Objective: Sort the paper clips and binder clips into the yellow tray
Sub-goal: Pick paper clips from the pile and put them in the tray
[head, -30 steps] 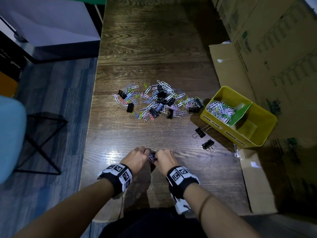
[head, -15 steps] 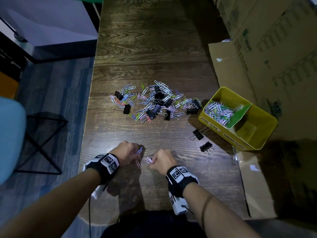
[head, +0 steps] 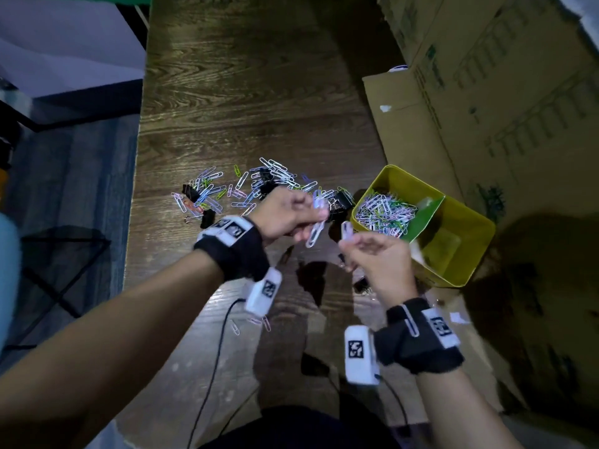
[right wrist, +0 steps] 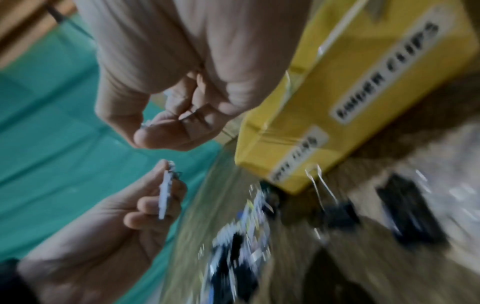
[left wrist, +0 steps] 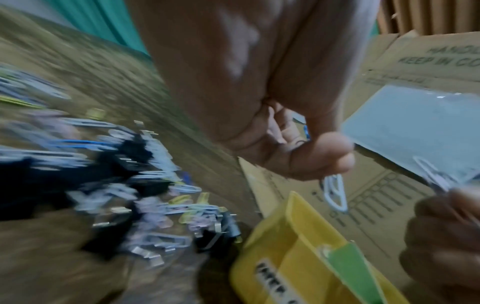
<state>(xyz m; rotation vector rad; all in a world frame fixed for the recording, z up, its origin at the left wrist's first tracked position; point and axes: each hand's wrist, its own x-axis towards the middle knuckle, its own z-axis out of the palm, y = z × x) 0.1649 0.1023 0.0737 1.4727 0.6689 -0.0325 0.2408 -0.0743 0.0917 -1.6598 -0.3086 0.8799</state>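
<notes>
Both hands are raised over the table just left of the yellow tray [head: 466,277]. My left hand [head: 316,212] pinches white paper clips [head: 315,233] that hang down from its fingers, seen also as paper clips [left wrist: 334,194] in the left wrist view. My right hand [head: 351,242] pinches another small bunch of paper clips [head: 346,229] pointing up. The tray's left compartment holds a heap of paper clips [head: 384,212], beside a green divider [head: 424,218]. The mixed pile [head: 241,189] of paper clips and black binder clips lies behind the left hand.
Cardboard boxes [head: 486,92] stand along the right, behind and under the tray. A few loose paper clips [head: 259,322] lie near the front edge. A black binder clip [head: 361,284] shows under my right hand. The table's left edge drops to the floor.
Both hands have risen from the near table edge and moved forward and right towards the tray, each carrying paper clips. A few clips stay where the hands were.
</notes>
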